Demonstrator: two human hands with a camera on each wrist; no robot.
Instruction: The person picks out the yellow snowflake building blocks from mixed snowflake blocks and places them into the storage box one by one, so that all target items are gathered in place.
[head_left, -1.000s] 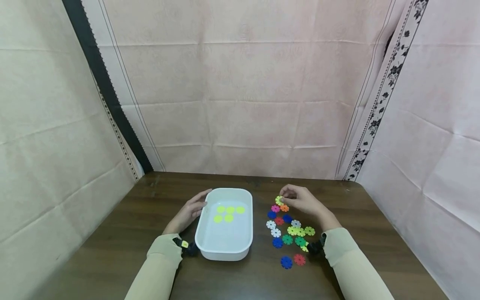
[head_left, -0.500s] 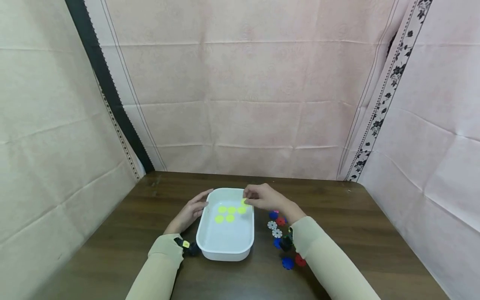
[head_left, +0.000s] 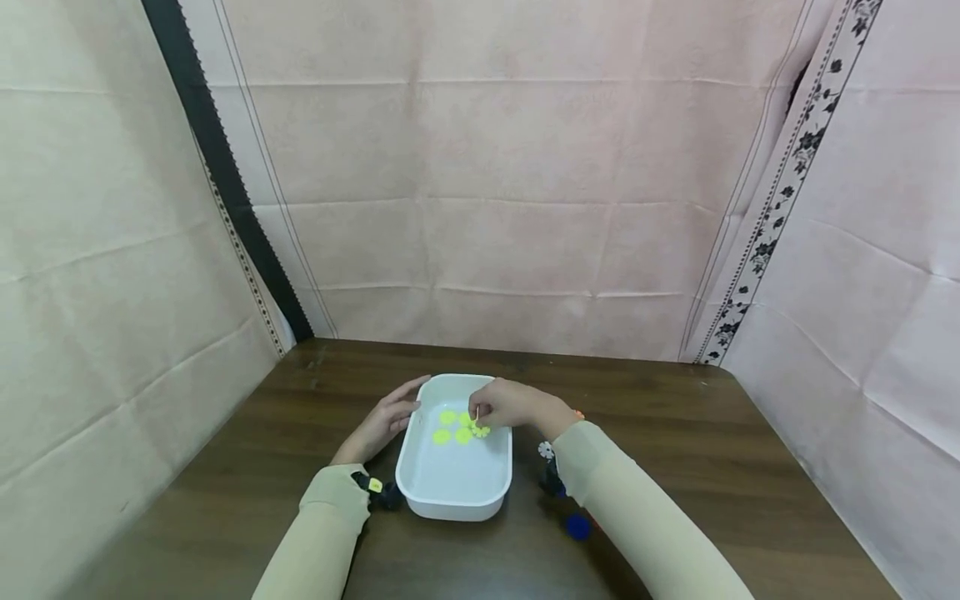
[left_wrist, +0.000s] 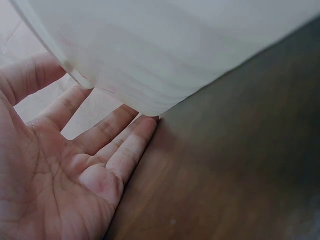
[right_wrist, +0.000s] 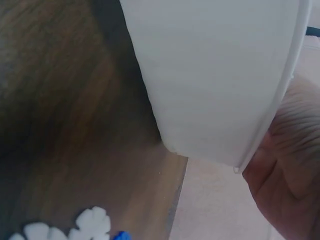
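Note:
A white plastic tub stands on the table, with several yellow notched discs lying flat inside. My left hand rests against its left side. In the left wrist view, the spread fingers touch the tub's wall and rim from outside. My right hand reaches over the right rim. Its curled fingertips pinch a yellow notched disc low inside the tub, beside the others. The right wrist view shows the tub's outer wall and part of the hand; the fingertips are hidden behind the wall.
Loose notched discs lie right of the tub, mostly hidden under the right forearm; a white disc and a blue disc show. The brown wooden table ends at pale cloth walls behind and on both sides.
My right hand has carried a yellow disc leftward from the loose discs over the rim, then down into the tub. The left hand has stayed at the tub's side.

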